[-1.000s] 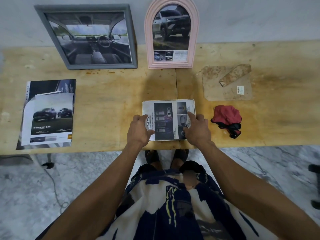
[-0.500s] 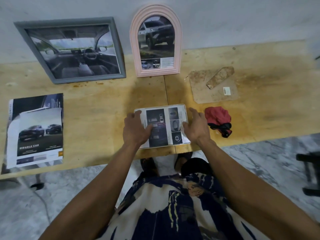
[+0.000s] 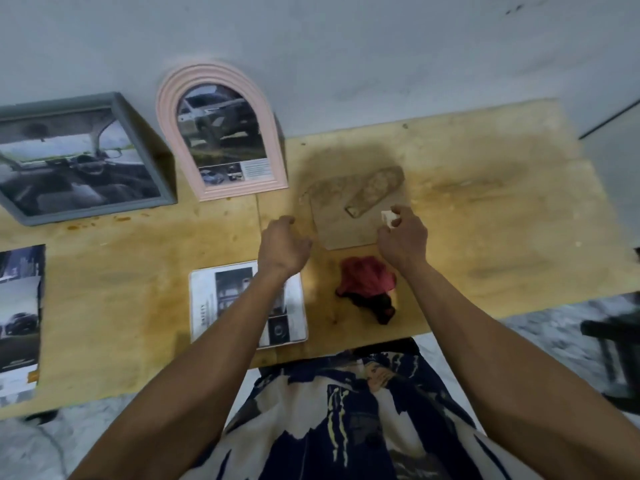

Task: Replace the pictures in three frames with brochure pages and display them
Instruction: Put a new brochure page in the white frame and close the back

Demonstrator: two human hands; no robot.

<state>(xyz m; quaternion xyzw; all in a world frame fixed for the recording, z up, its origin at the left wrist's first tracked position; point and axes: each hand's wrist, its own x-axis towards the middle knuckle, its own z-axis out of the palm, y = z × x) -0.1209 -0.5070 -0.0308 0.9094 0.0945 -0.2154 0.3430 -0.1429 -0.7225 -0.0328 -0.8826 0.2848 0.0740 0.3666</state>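
Backing board (image 3: pixel 341 216), flat, mottled brown

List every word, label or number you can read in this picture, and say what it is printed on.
No text reads with certainty in this blurred picture.
White frame lying flat: a sideways word on its page's left margin, too blurred to read.
Pink arched frame: small text block at lower right, too small.
Brochure at the left edge: print blurred.
Backing board: its white sticker shows no legible print.

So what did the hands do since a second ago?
Both hands let go of the small white frame and reached forward to the brown backing board; the right hand touches its white sticker, the left hand hovers nearby. The frame, the red cloth and both standing frames stayed.
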